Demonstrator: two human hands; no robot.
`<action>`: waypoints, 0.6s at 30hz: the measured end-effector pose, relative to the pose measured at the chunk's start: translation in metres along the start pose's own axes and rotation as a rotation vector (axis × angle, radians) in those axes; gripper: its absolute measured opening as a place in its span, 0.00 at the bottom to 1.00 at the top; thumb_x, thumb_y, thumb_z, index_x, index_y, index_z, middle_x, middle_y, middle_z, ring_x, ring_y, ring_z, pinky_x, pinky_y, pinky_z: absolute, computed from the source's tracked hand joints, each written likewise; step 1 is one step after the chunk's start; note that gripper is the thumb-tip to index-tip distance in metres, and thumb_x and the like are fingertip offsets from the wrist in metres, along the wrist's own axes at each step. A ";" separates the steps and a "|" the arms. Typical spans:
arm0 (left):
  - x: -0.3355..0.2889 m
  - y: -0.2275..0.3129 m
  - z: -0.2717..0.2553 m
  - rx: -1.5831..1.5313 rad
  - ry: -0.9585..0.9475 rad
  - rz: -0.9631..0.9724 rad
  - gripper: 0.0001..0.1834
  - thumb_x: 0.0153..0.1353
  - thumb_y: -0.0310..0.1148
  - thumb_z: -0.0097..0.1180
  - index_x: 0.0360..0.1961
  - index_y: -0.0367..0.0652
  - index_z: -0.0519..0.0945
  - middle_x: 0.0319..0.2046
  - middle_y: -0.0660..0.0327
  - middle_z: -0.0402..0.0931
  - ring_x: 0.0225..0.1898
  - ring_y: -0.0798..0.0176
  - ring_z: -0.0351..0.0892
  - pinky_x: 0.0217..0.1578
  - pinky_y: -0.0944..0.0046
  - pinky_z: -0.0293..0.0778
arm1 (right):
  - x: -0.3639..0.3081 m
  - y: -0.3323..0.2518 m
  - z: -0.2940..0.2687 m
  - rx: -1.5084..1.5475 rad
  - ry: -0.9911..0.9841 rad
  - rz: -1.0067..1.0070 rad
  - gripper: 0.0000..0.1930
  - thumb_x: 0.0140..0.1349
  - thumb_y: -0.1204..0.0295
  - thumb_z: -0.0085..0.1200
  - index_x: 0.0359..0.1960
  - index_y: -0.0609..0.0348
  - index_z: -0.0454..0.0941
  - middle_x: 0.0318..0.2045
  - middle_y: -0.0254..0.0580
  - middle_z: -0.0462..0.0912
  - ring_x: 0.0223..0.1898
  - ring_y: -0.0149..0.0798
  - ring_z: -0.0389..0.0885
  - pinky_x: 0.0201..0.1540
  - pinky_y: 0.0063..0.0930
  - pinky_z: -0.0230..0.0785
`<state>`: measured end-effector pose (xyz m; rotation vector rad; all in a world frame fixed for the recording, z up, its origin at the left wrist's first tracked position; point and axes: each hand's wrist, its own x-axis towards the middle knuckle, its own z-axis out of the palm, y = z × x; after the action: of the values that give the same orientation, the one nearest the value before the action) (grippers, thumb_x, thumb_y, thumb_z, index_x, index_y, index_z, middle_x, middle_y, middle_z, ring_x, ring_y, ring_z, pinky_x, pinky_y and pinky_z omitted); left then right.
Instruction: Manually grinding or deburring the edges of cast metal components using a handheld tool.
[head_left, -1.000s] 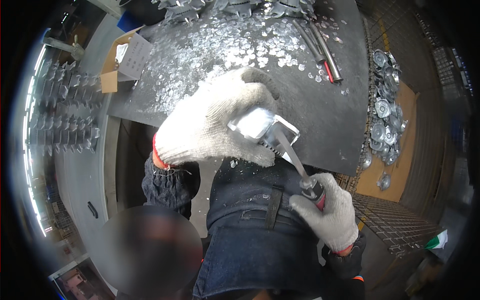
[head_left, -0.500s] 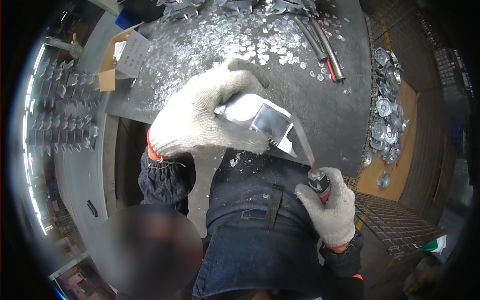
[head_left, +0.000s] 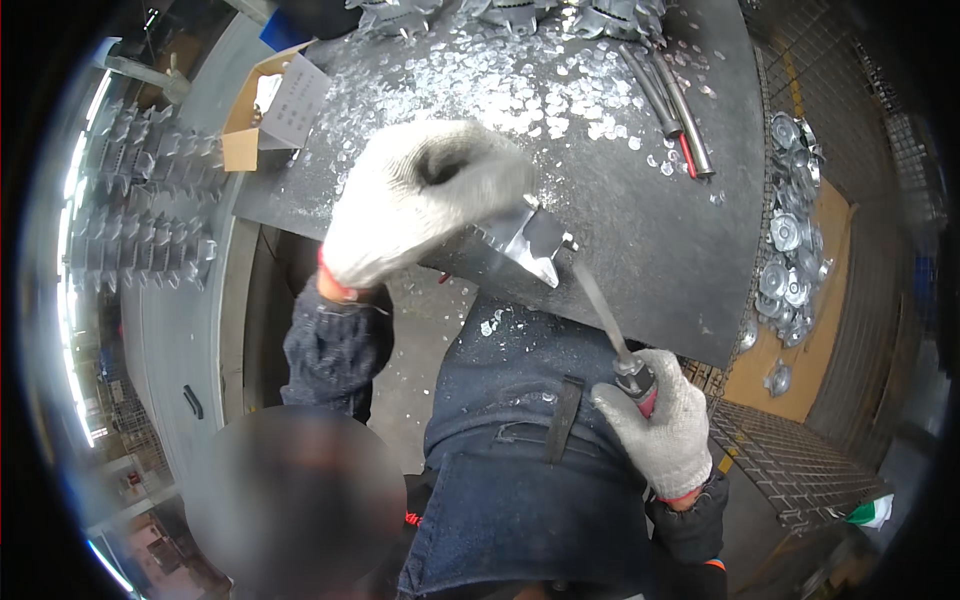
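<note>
My left hand (head_left: 415, 200), in a white knitted glove, is closed around a shiny metal casting (head_left: 525, 248) with pointed edges. The glove hides much of that casting, which is held above the near edge of the dark worktable (head_left: 665, 270). Lower right, my gloved right hand (head_left: 668, 425) wraps round the red and black handle of a file. The narrow grey blade of the file (head_left: 600, 305) points up and left, its tip close to the casting's right end. Whether tip and casting touch I cannot tell.
Thin metal flakes (head_left: 480, 90) litter the table. Finned castings (head_left: 510, 14) stand along its far edge. Two metal tubes and a red-handled tool (head_left: 680, 115) lie far right. An open cardboard box (head_left: 295, 100) sits far left. Round metal parts (head_left: 785, 270) lie beyond the right edge.
My left hand has turned the casting, so its broad flat face no longer shows and its pointed edge does. The right hand keeps the file in nearly the same place. The view has shifted slightly.
</note>
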<state>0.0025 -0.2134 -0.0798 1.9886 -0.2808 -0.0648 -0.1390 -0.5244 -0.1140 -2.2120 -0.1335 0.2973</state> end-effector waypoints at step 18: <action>0.015 -0.087 -0.027 0.011 0.156 0.129 0.20 0.80 0.36 0.67 0.66 0.38 0.87 0.57 0.53 0.91 0.54 0.61 0.91 0.55 0.59 0.87 | 0.041 -0.013 0.011 -0.198 0.098 -0.086 0.24 0.64 0.55 0.83 0.50 0.57 0.85 0.22 0.40 0.86 0.22 0.45 0.90 0.29 0.36 0.81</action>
<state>0.0366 -0.1581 -0.1459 1.9695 -0.3085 0.1737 -0.1021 -0.5001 -0.1174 -2.4041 -0.2121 0.1327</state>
